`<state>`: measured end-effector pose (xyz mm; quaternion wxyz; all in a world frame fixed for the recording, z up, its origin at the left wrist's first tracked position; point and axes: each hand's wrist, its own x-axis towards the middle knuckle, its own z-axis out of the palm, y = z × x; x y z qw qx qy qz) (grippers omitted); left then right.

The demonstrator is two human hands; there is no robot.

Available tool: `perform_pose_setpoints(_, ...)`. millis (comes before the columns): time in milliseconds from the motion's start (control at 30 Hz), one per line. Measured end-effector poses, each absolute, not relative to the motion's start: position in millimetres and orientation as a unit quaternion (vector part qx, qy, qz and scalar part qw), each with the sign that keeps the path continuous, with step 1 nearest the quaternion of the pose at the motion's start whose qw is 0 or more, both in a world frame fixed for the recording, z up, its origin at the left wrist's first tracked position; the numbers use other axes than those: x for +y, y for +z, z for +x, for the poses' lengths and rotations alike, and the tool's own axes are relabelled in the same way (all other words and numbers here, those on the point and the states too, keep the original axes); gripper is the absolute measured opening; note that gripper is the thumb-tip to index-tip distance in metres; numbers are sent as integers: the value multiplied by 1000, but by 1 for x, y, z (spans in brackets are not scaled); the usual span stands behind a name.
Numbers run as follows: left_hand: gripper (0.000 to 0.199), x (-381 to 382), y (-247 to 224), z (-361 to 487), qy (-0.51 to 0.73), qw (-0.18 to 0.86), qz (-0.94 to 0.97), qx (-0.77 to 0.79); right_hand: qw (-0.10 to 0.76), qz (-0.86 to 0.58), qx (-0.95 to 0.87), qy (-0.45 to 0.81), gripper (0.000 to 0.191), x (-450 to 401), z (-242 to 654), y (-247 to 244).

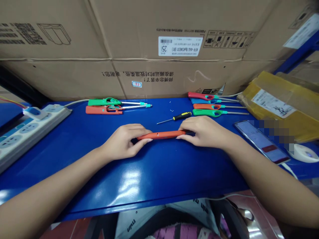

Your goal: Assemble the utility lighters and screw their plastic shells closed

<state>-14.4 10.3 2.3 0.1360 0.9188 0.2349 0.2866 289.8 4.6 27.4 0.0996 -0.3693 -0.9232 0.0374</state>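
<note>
A brown cardboard wall with printing and labels stands beyond both hands, and beneath them spreads a blue tabletop. A yellow-brown taped parcel lies to the right of and beyond the right hand; a white power strip lies well to the left of the left hand. The left hand and right hand each pinch one end of an orange handle between thumb and fingers, so it lies level between them. A lit phone sits right of the right hand. Four lighters lie just beyond that hand, and two lighters lie beyond the left hand. A white mouse is farther right, past the phone. A black-and-yellow screwdriver lies just beyond the orange handle, with tiny white bits behind it.
</note>
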Motion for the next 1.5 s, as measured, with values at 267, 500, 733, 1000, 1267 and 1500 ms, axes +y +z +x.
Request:
perform_pose_setpoints(267, 25, 9, 0, -13, 293, 172, 902, 267, 98, -371, -924, 2, 22, 5, 289, 27)
perform_pose_setpoints(500, 35, 7, 1, 1, 318, 584, 619, 419, 148, -326, -933, 44, 53, 3, 281, 16)
perform_pose_setpoints(733, 43, 2, -3, 5, 348, 441, 735, 380, 193, -308, -930, 61, 33, 5, 272, 3)
perform_pose_setpoints(1000, 25, 1, -7, -1, 380, 175, 876, 241, 216, -302, -927, 45, 34, 2, 270, 4)
perform_pose_setpoints(1267, 27, -5, -5, 1, 361, 169, 893, 209, 208, -290, -933, 43, 30, -3, 266, 5)
perform_pose_setpoints(1500, 26, -3, -8, 4, 368, 163, 890, 217, 192, -304, -931, 65, 28, -5, 262, 5)
